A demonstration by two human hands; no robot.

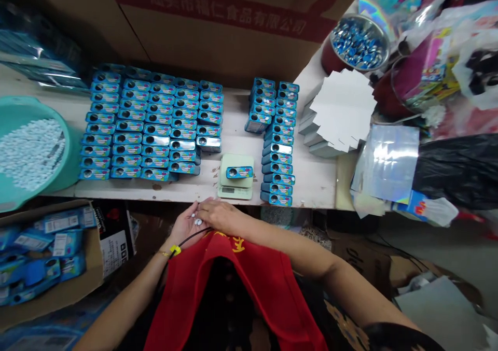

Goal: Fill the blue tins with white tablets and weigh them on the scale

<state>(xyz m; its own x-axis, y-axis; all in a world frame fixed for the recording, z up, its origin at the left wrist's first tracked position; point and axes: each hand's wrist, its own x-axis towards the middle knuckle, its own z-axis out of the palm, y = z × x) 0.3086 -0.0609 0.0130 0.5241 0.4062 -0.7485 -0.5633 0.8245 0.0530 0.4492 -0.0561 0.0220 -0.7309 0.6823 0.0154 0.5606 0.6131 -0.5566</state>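
Note:
Just in front of the table edge, my left hand (185, 227) is turned palm up and cupped, with a few small white pellets (198, 221) lying in it. Over it reaches my right hand (220, 215), its fingers curled down onto the left palm beside the pellets; what they pinch, if anything, is hidden. Close beyond both hands stands a pale green scale (235, 191) carrying one blue box (239, 172). Rows of blue boxes (128, 137) with round dark openings fill the table left of the scale. Right of it, more blue boxes (277, 189) form two columns, several with white pellets on top.
A turquoise basin (72, 154) of white pellets sits at the left. Below it, a carton (95, 257) holds blue boxes. A stack of white cards (342, 107), a metal bowl (385, 40) of blue-and-silver caps and plastic bags (462, 169) crowd the right. A large cardboard box (218, 45) stands behind.

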